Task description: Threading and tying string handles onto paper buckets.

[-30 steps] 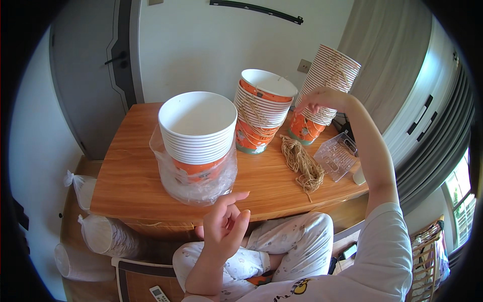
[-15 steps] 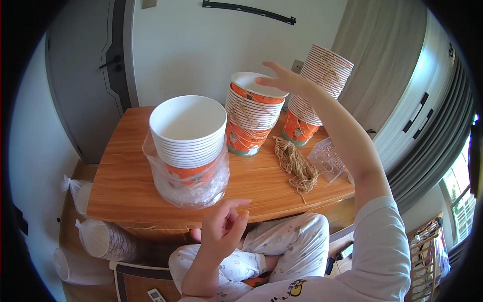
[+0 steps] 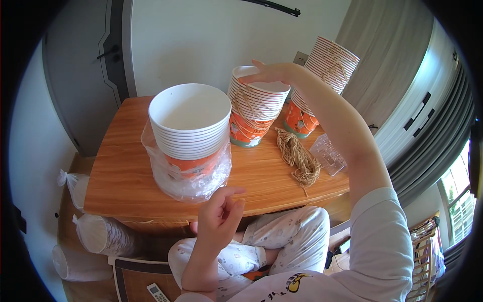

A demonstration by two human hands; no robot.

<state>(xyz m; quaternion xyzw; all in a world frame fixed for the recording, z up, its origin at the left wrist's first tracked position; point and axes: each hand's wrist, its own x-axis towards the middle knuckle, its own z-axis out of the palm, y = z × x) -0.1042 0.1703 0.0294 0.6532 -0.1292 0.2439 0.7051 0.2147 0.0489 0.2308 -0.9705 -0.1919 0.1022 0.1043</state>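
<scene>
My right hand point(image 3: 266, 74) reaches across the desk with fingers stretched out, palm down on the mouth of the middle stack of paper buckets point(image 3: 247, 132). These orange buckets have white rims, and twine loops hang around the stack. My left hand point(image 3: 217, 217) hovers over my lap by the desk's front edge, loosely curled, thumb and fingers apart, nothing in it. Beyond it, at the near left, a stack of white-rimmed orange paper buckets point(image 3: 193, 138) sits in a pushed-down clear plastic bag point(image 3: 183, 189). A hank of tan twine point(image 3: 298, 158) lies right of the middle stack.
A taller bucket stack with twine point(image 3: 302, 123) stands at the back right of the wooden desk point(image 3: 118, 166). A clear plastic box point(image 3: 329, 155) sits near the right edge. Bagged stacks point(image 3: 95, 234) lie on the floor at left; a remote control point(image 3: 157, 292) rests below.
My right hand has come down onto the middle stack. Its top bucket has sunk deeper, so the orange band under its rim no longer shows. My left hand has hardly moved.
</scene>
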